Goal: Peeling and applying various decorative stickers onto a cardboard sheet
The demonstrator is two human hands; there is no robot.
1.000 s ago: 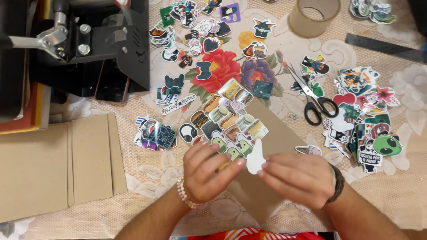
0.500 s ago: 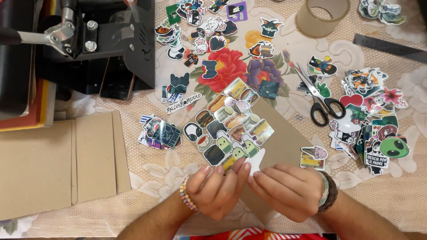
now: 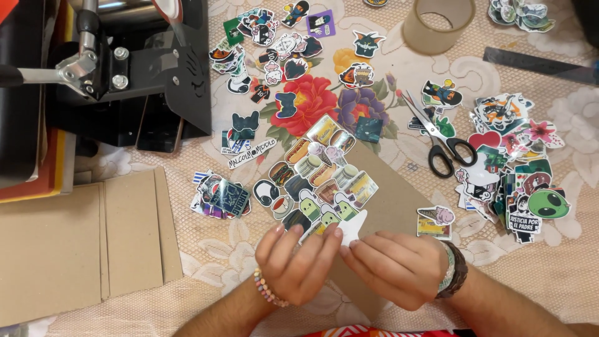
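A small white sticker (image 3: 353, 226) sits pinched between the fingertips of both hands, its face turned away so only the blank side shows; the left hand (image 3: 298, 262) and right hand (image 3: 394, 268) meet at it, fingers closed on its lower edge; beneath them lies a brown cardboard sheet (image 3: 399, 200), partly hidden by the hands, its far half covered with stuck-on stickers (image 3: 315, 181); beyond the right hand lie black-handled scissors (image 3: 440, 137) and a heap of loose stickers (image 3: 518, 168); farther off, a tape roll (image 3: 437, 22) is cut by the frame; left of the left hand, stacked cardboard pieces (image 3: 81, 243); beyond them a black press machine (image 3: 125, 75), only partly visible.
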